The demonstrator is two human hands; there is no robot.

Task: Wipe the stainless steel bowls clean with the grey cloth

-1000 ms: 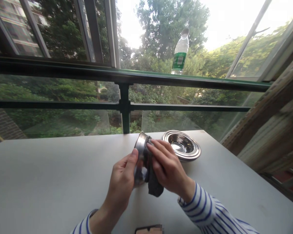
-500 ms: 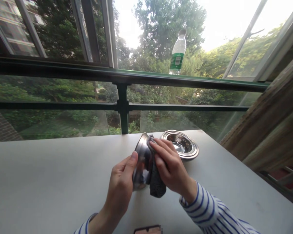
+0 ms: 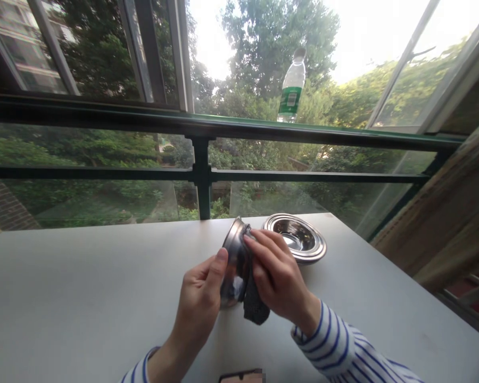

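Note:
My left hand [image 3: 201, 298] grips a shiny steel bowl [image 3: 233, 266] by its side, thumb on the outer wall near the rim. The bowl is tipped on edge above the table, its outside turned toward my right. With its fingers pressed on a dark grey cloth [image 3: 256, 303], my right hand [image 3: 281, 274] holds the cloth against the bowl's outer surface. One end of the cloth hangs down below the fingers. The inside of the bowl is hidden from me.
More steel bowls, apparently stacked [image 3: 295, 239], stand at the table's back right. A phone-like dark-edged object [image 3: 241, 376] lies at the near edge of the white table [image 3: 83, 298]. Beyond are a green railing [image 3: 201, 175], a plastic bottle [image 3: 291, 93] and a curtain [image 3: 443, 223] at right.
My right hand and the cloth have slid slightly down along the bowl's outside. My left hand keeps its hold on the bowl. The view has shifted a little.

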